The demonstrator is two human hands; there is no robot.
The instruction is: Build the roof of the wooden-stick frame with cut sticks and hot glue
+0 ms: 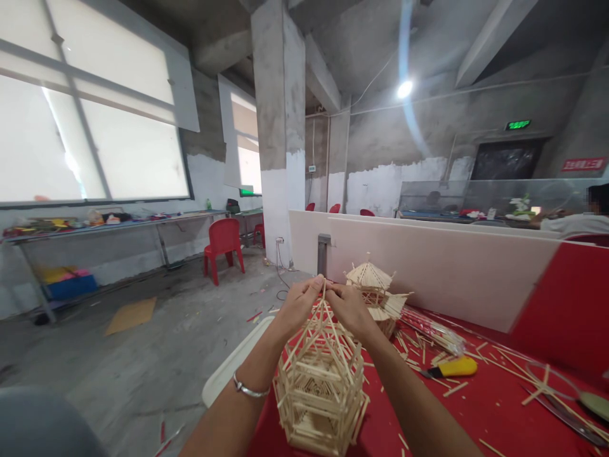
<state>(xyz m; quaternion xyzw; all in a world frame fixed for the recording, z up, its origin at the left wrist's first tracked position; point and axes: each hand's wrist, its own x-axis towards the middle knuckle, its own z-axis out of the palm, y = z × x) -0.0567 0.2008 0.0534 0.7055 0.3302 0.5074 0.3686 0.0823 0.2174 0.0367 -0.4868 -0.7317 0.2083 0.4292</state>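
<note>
A many-sided tower model of thin wooden sticks (318,387) stands upright on the red tabletop, its open frame rising to a point. At that peak, my left hand (304,301) pinches a short upright stick between thumb and fingers. My right hand (349,308) is closed at the same peak from the other side, fingertips bent in; what they grip is hidden. Just behind my right hand sits a second stick model (371,279) with a finished-looking slatted roof, partly covered by the hand.
Loose sticks lie over the red tabletop (428,412). To the right are a yellow-handled utility knife (451,367) and a plastic bag of sticks (435,331). A white board (428,266) stands along the far edge. A pale tray (233,362) is at left. A person (580,219) sits far right.
</note>
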